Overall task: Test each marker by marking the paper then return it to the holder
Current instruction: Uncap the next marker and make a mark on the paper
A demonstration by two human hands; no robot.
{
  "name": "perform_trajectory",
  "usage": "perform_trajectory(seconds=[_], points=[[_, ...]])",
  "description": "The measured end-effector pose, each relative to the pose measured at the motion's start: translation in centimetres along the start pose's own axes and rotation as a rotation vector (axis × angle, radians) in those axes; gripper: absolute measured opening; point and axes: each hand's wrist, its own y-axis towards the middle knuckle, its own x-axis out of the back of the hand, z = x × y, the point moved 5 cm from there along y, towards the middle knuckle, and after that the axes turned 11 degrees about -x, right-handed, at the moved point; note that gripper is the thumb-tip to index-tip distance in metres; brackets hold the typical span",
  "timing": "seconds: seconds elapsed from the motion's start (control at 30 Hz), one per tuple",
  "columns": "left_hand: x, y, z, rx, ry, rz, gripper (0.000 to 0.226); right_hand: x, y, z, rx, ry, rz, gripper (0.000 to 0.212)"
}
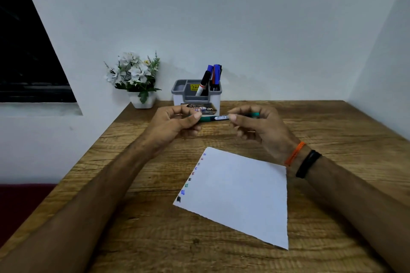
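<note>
While both forearms reach in from the near edge, the wooden table (133, 228) fills the lower half of the view, set into a corner of pale walls. On it, nearer the person and slightly to the right, lies the sheet of white paper (239, 195), turned at an angle, with a row of small coloured test marks (190, 178) running down its left edge. Behind the hands, at the far side of the table, stands the grey and white holder (195, 97), with several markers (211, 77) upright or leaning in its right-hand compartments: blue caps and a black cap show above the rim. To the holder's left sits a white pot of white artificial flowers (135, 77). Above the table, between holder and paper, the left hand (175, 125) and the right hand (257, 127) share one green marker (213, 118), which lies level, pointing left to right. The left hand's thumb and curled fingers pinch the marker's left end, so that end is hidden inside the grip; the right hand's thumb tip presses the barrel just beside the white label, with the fingers curled round the right end, where a green tip shows past the knuckles. Only the middle of the barrel lies bare between the two thumbs. On the right wrist are an orange thread band (295, 154) and a black band (308, 163).
</note>
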Motion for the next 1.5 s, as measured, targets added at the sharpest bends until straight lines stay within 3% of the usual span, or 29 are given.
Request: perform_trajectory(seconds=[0.1, 0.33, 0.43, 0.53, 0.7, 1.17, 1.43, 1.5], points=[[-1.2, -0.3, 0.4, 0.009, 0.096, 0.133, 0.031, -0.6, 0.1, -0.3, -0.043, 0.143, 0.015, 0.011], [-3.4, -1.2, -0.7, -0.13, 0.317, 0.338, 0.03, -2.1, -0.5, -0.7, -0.034, -0.018, 0.082, 0.022], [-3.7, -1.2, -0.8, -0.214, 0.472, 0.369, 0.024, -2.5, -0.7, -0.7, -0.04, -0.019, 0.118, 0.02], [-3.5, -1.1, -0.6, -0.277, 0.655, 0.375, 0.017, -2.5, -0.7, -0.8, -0.023, -0.086, 0.049, 0.014], [-3.7, -1.4, -0.5, -0.34, 0.8, 0.411, 0.005, -2.7, -0.7, -0.6, 0.045, -0.065, 0.06, 0.016], [-4.3, -1.8, -0.6, -0.498, 0.802, 0.405, 0.018, -3.3, -0.2, -1.8, -0.048, 0.112, 0.146, 0.018], [-4.3, -1.6, -0.6, -0.474, 0.734, 0.403, 0.01, -2.7, 0.1, -1.6, -0.029, 0.124, 0.133, 0.015], [-3.8, -1.4, -0.3, -0.428, 0.737, 0.377, 0.023, -2.4, 0.2, -1.6, 0.012, 0.094, 0.114, 0.015]])
